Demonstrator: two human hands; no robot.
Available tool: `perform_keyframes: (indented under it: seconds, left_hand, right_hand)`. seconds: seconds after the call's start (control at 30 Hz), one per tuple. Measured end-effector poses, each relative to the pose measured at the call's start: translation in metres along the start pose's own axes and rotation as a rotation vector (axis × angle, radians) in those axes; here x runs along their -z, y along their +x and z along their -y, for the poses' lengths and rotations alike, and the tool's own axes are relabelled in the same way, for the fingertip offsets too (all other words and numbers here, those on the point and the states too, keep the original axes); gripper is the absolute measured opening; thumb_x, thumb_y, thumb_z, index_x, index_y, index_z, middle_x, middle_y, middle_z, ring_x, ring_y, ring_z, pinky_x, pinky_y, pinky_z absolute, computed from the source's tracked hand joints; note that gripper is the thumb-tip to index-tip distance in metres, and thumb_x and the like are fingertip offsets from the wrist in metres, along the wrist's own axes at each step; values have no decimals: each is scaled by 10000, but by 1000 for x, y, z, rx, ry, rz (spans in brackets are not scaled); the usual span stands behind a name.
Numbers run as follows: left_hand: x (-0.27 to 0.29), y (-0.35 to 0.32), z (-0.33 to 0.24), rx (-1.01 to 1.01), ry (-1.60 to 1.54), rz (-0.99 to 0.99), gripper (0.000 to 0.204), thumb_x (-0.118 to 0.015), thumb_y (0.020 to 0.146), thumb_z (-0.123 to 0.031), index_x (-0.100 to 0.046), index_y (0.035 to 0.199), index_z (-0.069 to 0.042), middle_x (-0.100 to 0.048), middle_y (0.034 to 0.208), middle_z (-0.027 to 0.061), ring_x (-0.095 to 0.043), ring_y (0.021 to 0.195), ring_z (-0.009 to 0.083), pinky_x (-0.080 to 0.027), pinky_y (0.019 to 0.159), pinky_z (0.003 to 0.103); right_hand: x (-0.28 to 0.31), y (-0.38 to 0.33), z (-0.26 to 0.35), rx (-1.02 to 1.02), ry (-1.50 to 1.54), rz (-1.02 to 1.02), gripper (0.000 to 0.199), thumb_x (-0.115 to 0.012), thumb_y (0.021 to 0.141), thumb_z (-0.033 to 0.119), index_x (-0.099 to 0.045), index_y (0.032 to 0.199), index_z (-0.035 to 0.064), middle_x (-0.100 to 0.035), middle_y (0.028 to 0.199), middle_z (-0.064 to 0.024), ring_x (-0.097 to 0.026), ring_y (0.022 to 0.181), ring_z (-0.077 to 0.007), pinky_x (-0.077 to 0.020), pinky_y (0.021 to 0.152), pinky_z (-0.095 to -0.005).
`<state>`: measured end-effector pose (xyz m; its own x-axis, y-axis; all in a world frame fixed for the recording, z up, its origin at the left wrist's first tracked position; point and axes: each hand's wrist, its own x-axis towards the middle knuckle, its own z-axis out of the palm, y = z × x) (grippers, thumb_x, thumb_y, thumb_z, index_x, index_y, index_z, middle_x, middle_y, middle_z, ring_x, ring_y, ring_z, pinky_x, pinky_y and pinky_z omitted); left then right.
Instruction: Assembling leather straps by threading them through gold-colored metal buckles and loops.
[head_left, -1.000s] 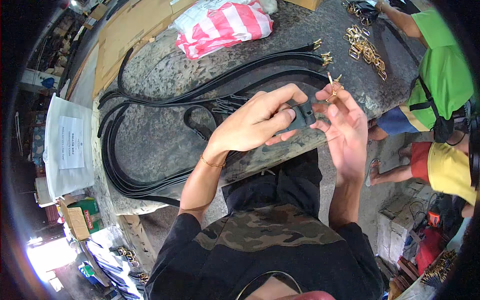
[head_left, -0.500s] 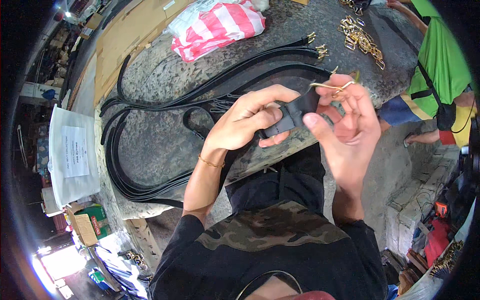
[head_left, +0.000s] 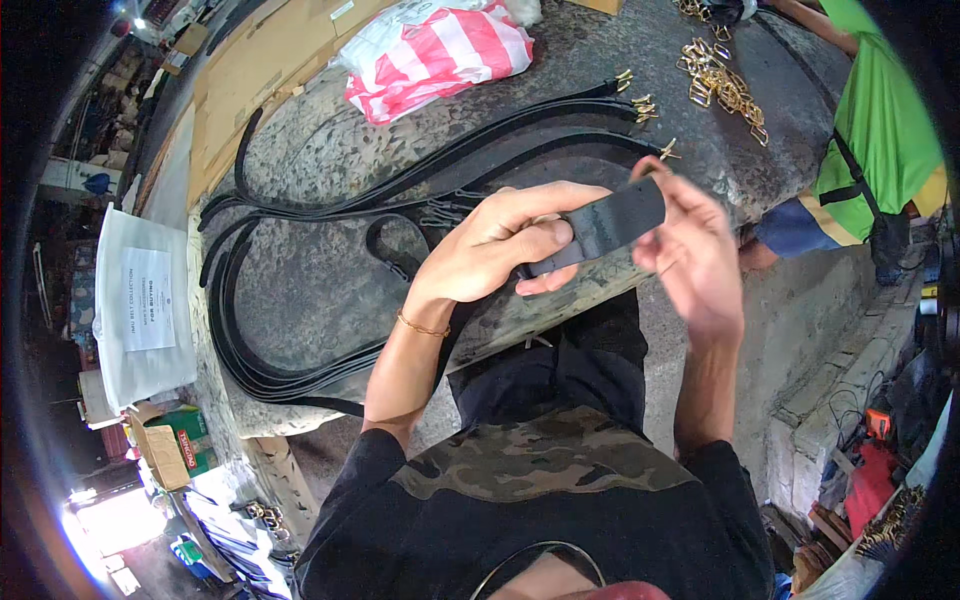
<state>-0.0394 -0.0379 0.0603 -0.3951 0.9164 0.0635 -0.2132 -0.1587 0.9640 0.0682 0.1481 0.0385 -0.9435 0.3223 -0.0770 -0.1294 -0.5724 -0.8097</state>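
My left hand (head_left: 505, 240) is closed on a black belt (head_left: 610, 222), its thumb pressed on top of the flat strap. The strap end bends over in a wide curve toward my right hand (head_left: 695, 250). That hand is beside the bend, with fingers smeared by motion and partly behind the strap; what it holds, if anything, is hidden. Below, several black belts (head_left: 290, 385) lie in long loops on the worn table (head_left: 300, 300). Gold buckle parts (head_left: 640, 105) show at the far ends of some straps.
A pile of gold buckles (head_left: 720, 85) lies at the far right of the table. A red-and-white striped plastic bag (head_left: 440, 62) is at the back, beside cardboard (head_left: 260, 70). A white sack (head_left: 145, 310) stands left. Another person in a green garment (head_left: 880, 110) is at right.
The gold buckle at my right fingertips has gone from sight. The strap end now extends further toward that hand, which has turned. My left hand keeps its grip, nearly still.
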Motion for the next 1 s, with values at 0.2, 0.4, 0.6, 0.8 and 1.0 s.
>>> perform_keyframes:
  seconds: [0.2, 0.4, 0.6, 0.8, 1.0]
  left_hand:
    - [-1, 3, -2, 8, 96, -15, 481, -439, 867, 0, -500, 1344, -4, -533, 609, 28, -430, 490, 55, -338, 438, 213]
    - [4, 3, 2, -21, 214, 37, 464, -491, 898, -143, -498, 1307, 75, -594, 684, 92, -433, 458, 90, -339, 419, 241]
    - [7, 0, 8, -34, 210, 36, 482, -485, 876, -120, -483, 1318, 73, -605, 703, 90, -451, 464, 91, -355, 428, 235]
    - [2, -2, 5, -45, 187, -33, 466, -475, 853, -40, -507, 1312, 34, -641, 813, 117, -487, 479, 98, -387, 438, 233]
    - [2, -2, 17, -364, 323, 34, 345, -645, 899, -199, -627, 1194, -20, -626, 971, 149, -530, 512, 92, -416, 446, 235]
  right_hand:
    - [-7, -3, -8, -246, 256, 296, 134, -600, 897, 87, -615, 972, -24, -614, 790, -63, -521, 604, -107, -385, 509, -249]
    - [-9, -5, -11, -289, 256, 334, 115, -614, 878, 72, -624, 935, -28, -614, 763, -65, -522, 601, -108, -384, 518, -244]
    - [-13, -7, -8, -230, 74, 292, 98, -629, 865, 60, -635, 912, -26, -621, 756, -58, -529, 616, -106, -407, 549, -239]
    - [-17, -10, 1, -127, -75, 325, 89, -607, 880, 47, -643, 916, -26, -631, 792, -66, -569, 654, -122, -439, 599, -242]
    - [-23, -9, 16, -159, -74, 289, 101, -579, 859, -52, -644, 936, -48, -636, 812, -66, -621, 738, -144, -515, 646, -267]
